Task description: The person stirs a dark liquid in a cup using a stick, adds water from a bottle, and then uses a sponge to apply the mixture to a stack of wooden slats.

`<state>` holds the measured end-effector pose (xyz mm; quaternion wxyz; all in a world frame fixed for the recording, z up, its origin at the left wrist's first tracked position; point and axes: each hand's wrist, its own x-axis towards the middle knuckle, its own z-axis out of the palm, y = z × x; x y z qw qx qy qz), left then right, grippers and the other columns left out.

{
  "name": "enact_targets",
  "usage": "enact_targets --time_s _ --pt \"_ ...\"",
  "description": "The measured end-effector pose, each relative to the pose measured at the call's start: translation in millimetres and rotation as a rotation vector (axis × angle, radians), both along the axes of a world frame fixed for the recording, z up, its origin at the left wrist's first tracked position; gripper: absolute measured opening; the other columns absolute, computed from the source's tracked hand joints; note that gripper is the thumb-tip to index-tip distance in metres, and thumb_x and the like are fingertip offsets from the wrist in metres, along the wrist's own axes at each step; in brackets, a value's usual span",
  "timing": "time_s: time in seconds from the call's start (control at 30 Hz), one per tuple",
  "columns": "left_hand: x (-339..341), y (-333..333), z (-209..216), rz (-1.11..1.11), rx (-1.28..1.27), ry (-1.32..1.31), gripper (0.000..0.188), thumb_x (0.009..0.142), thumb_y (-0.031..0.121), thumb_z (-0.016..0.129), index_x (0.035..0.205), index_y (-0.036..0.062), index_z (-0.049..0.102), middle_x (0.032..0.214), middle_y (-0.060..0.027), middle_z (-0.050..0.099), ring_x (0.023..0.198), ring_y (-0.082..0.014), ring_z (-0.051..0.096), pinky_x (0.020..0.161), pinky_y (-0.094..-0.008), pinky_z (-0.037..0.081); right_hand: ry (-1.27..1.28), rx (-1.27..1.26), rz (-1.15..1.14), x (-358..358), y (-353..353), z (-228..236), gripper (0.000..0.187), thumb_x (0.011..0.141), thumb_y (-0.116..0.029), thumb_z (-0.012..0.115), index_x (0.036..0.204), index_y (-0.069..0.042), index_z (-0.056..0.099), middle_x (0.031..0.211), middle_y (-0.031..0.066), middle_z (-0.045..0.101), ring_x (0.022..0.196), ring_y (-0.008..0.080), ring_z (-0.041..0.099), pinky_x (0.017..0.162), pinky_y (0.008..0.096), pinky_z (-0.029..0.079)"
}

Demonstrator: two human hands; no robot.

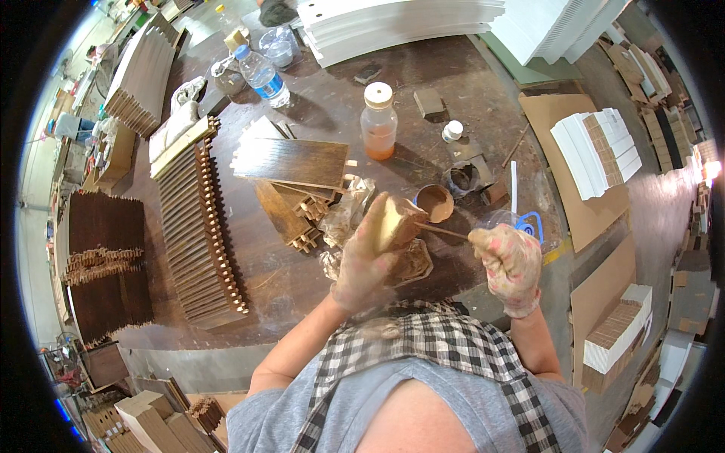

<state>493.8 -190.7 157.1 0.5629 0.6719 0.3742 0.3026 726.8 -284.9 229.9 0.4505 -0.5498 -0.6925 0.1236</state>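
Observation:
My left hand, in a stained pale glove, grips a yellow sponge with a brown-smeared side. Closed around one end of a thin stick is my gloved right hand. The stick's other end meets the sponge's brown side. Just beyond the sponge stands a small round cup with brown matter in it. Beneath my left hand, a clear plastic tray is partly hidden. Crumpled plastic lies beside that hand, next to dark brown finger-jointed wooden boards.
A long row of brown slats covers the table's left side. Farther off are a bottle of orange liquid, a water bottle and white stacked panels. A blue-handled clear container stands beyond my right hand.

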Motion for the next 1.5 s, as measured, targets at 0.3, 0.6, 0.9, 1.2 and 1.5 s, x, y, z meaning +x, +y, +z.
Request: enact_targets --time_s 0.3,0.6,0.9,1.2,1.5 --pt "1.9 -3.6 -5.3 -0.081 -0.348 -0.211 0.089 0.075 -0.001 0.064 0.156 -0.0007 0.029 0.161 -0.0183 0.031 0.149 -0.0253 0.031 0.123 -0.0364 0.028 0.889 -0.394 -0.302 -7.1 13.0 -59.4 0.011 0.103 -0.014 0.059 0.107 -0.005 0.065 0.069 -0.0011 0.06 0.055 0.0044 0.049 0.048 0.0193 0.036" --pt "9.7 -11.6 2.9 -0.022 -0.499 -0.331 0.088 0.075 0.001 0.064 0.156 0.0001 0.029 0.16 -0.0169 0.034 0.145 -0.0271 0.038 0.121 -0.038 0.034 1.033 -0.482 -0.208 -20.2 19.1 -49.4 0.01 0.101 -0.014 0.06 0.104 -0.005 0.065 0.065 -0.0012 0.058 0.049 0.0045 0.045 0.043 0.0203 0.031" --pt "3.8 -14.9 -6.9 0.045 -0.458 -0.271 0.07 0.074 0.004 0.068 0.142 0.0028 0.051 0.157 -0.0263 0.035 0.144 -0.0384 0.039 0.122 -0.0387 0.03 1.002 -0.494 -0.214 -24.3 29.3 -41.2 0.01 0.102 -0.011 0.059 0.103 -0.004 0.065 0.061 -0.0042 0.053 0.046 0.0036 0.042 0.041 0.0204 0.028" --pt "-4.9 -11.3 -3.1 -0.042 -0.437 -0.216 0.035 0.072 0.008 0.076 0.106 0.0048 0.076 0.156 -0.0264 0.038 0.139 -0.046 0.044 0.116 -0.0415 0.038 1.15 -0.415 0.038 -23.6 24.2 -52.9 0.015 0.102 -0.012 0.056 0.108 -0.001 0.065 0.075 -0.0006 0.061 0.053 0.005 0.05 0.043 0.0207 0.035" --pt "-5.6 -17.0 1.2 -0.043 -0.238 -0.021 0.078 0.082 0.01 0.066 0.153 0.0005 0.037 0.15 -0.0175 0.05 0.136 -0.0247 0.049 0.114 -0.0349 0.038 1.062 -0.467 -0.106 -28.0 22.1 -53.6 0.011 0.103 -0.012 0.057 0.105 -0.005 0.064 0.066 -0.0012 0.057 0.053 0.0047 0.05 0.046 0.0192 0.036"
